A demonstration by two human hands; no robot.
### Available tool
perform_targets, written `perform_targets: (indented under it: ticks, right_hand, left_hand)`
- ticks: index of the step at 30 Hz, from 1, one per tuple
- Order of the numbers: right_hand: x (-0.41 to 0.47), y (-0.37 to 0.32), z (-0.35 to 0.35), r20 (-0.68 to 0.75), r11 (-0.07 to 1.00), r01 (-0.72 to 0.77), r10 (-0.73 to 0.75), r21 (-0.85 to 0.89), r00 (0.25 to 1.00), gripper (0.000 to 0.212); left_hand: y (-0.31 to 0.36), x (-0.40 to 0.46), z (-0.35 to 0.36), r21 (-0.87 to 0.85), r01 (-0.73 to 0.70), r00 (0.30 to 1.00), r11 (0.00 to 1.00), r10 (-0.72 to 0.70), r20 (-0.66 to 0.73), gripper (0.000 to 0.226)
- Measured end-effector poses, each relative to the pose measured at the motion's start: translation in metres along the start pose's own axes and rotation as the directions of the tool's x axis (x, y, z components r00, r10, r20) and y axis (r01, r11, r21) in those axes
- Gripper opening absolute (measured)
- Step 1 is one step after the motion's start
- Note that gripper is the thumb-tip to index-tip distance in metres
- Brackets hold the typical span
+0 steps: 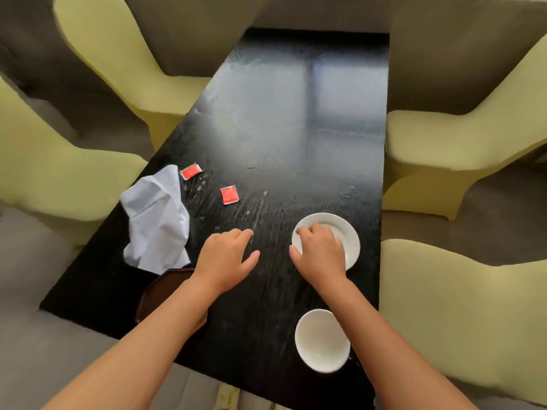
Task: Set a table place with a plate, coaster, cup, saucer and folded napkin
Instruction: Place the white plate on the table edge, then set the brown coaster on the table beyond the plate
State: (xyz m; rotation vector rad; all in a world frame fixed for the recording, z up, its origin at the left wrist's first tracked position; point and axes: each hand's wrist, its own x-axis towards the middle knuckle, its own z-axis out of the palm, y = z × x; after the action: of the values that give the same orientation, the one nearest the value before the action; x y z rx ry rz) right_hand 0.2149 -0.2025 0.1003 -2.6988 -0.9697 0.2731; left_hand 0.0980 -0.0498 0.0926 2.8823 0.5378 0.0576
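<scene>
A small white plate [343, 229] lies on the black table [281, 143] at the right. My right hand [319, 250] rests on its near left part, fingers curled over the rim. My left hand [228, 255] hovers over the bare tabletop just left of it, fingers apart, holding nothing. A white cup [321, 340] stands near the table's front edge, below my right forearm. A crumpled white napkin [158, 220] lies at the left edge. A dark brown tray [161, 294] sits under my left forearm, mostly hidden.
Two red square packets [191, 171] [229, 194] lie beyond the napkin. Yellow-green covered chairs [473, 306] stand along both long sides of the table. The far half of the table reflects window light.
</scene>
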Motion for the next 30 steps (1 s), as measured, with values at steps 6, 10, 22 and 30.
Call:
perform_targets:
  ticks: [6, 10, 22, 30]
  right_hand:
    - [-0.017, -0.075, 0.011, 0.003, 0.979, 0.199, -0.199, 0.046, 0.98, 0.038]
    - [-0.026, -0.113, 0.039, 0.113, 0.973, 0.205, -0.216, 0.103, 0.97, 0.038]
    - [-0.027, -0.184, 0.135, 0.284, 0.98, 0.198, -0.187, -0.01, 0.94, 0.029]
    - [-0.027, -0.197, 0.176, 0.301, 0.986, 0.166, -0.156, -0.009, 0.941, 0.056]
  left_hand:
    - [-0.048, -0.062, -0.029, 0.05, 0.173, 0.983, 0.984, -0.17, -0.066, 0.047]
    - [-0.092, -0.104, -0.03, 0.102, 0.257, 0.966, 0.961, -0.253, -0.045, 0.042]
    - [-0.195, -0.149, 0.026, 0.143, 0.244, 0.936, 0.959, -0.272, 0.224, 0.046]
    - [-0.24, -0.16, 0.054, 0.111, 0.356, 0.848, 0.928, -0.371, 0.378, 0.07]
